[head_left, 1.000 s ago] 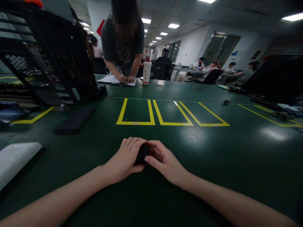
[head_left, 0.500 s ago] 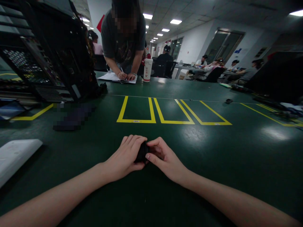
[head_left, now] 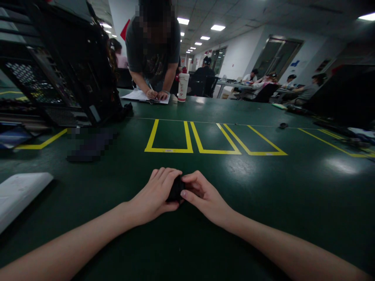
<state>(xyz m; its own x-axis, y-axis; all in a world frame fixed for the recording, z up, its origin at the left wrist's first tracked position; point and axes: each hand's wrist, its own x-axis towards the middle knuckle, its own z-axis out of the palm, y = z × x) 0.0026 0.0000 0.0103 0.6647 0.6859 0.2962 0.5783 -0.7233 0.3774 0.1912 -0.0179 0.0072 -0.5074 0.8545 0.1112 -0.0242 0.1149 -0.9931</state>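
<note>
A small black round object [head_left: 175,189] lies between my hands, low over the green table [head_left: 187,242]; its exact kind does not show. My left hand [head_left: 159,191] is wrapped round its left side, fingers over the top and thumb below. From the right, my right hand [head_left: 202,195] pinches its edge with thumb and fingertips. Much of the object is hidden behind the fingers of both hands.
Yellow tape outlines [head_left: 168,150] mark the table ahead. An open computer case [head_left: 73,70] stands at left, with a white box [head_left: 20,195] nearer me. Across the table a person [head_left: 155,47] writes on a clipboard [head_left: 140,95] beside a white cup [head_left: 183,88].
</note>
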